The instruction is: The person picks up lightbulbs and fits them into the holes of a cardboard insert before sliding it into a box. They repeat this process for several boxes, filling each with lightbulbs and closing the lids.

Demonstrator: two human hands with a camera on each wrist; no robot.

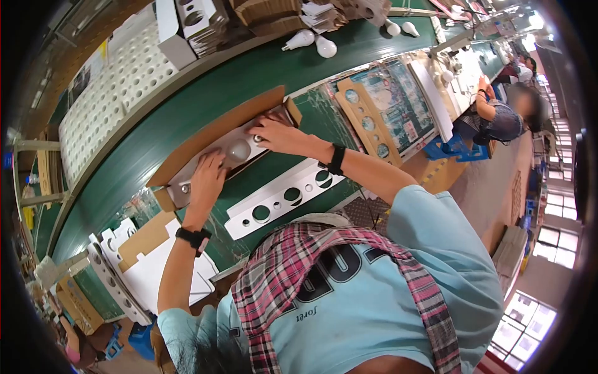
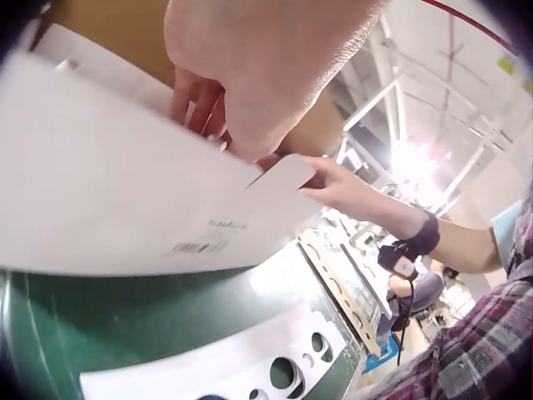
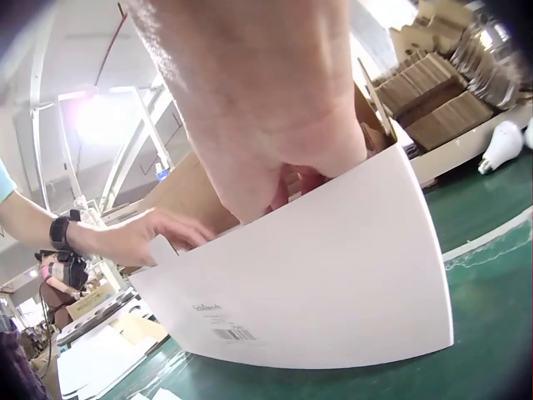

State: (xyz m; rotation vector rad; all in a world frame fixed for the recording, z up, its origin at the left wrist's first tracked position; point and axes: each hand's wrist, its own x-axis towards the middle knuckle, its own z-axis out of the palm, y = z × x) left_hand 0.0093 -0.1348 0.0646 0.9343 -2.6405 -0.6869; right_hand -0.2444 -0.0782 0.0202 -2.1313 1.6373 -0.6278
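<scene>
A long open carton (image 1: 208, 132), brown inside and white outside, lies on the green bench. Inside it sits a white insert (image 1: 202, 161) with a round white bulb (image 1: 238, 150) near its middle and small metallic parts toward both ends. My left hand (image 1: 208, 181) reaches over the near wall, its fingers on the insert left of the bulb. To the right of the bulb, my right hand (image 1: 278, 136) has its fingers down in the carton. Both wrist views show the fingertips hidden behind the carton's white wall (image 2: 125, 183), (image 3: 325, 275).
A white panel with round holes (image 1: 283, 198) lies in front of the carton. Brown perforated cardboard (image 1: 367, 121) is to the right, white cut sheets (image 1: 165, 268) to the left. Loose bulbs (image 1: 326, 47) and a perforated white tray (image 1: 112, 93) are beyond. Another person sits farther right.
</scene>
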